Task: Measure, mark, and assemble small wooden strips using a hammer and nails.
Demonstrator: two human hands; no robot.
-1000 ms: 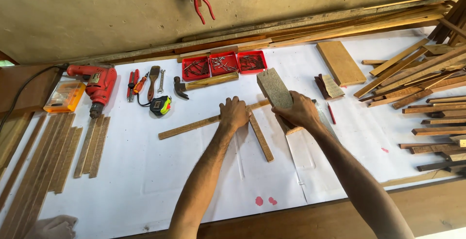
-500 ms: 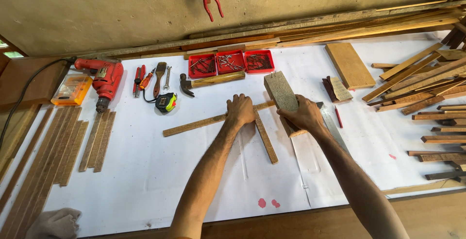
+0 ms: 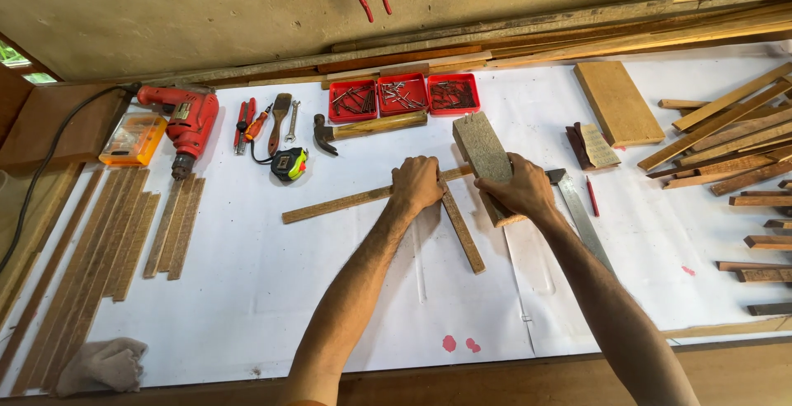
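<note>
My left hand [image 3: 417, 184] presses down on a long thin wooden strip [image 3: 338, 203] where it crosses a shorter strip [image 3: 463, 231] on the white-covered workbench [image 3: 272, 290]. My right hand [image 3: 520, 191] grips a grey sanding block [image 3: 480, 149], held tilted just right of the crossing. A metal square [image 3: 584, 218] lies partly under my right forearm.
Three red trays of nails [image 3: 403, 95] sit at the back, with a hammer [image 3: 367, 127], tape measure [image 3: 289, 162], pliers, a brush and a red drill [image 3: 188, 121] to the left. Wooden strips [image 3: 124, 224] lie at left; planks and offcuts [image 3: 726, 138] pile up at right. A cloth [image 3: 103, 365] lies front left.
The view has shifted slightly; both hands stay at the crossing of the strips, with the block still in my right hand.
</note>
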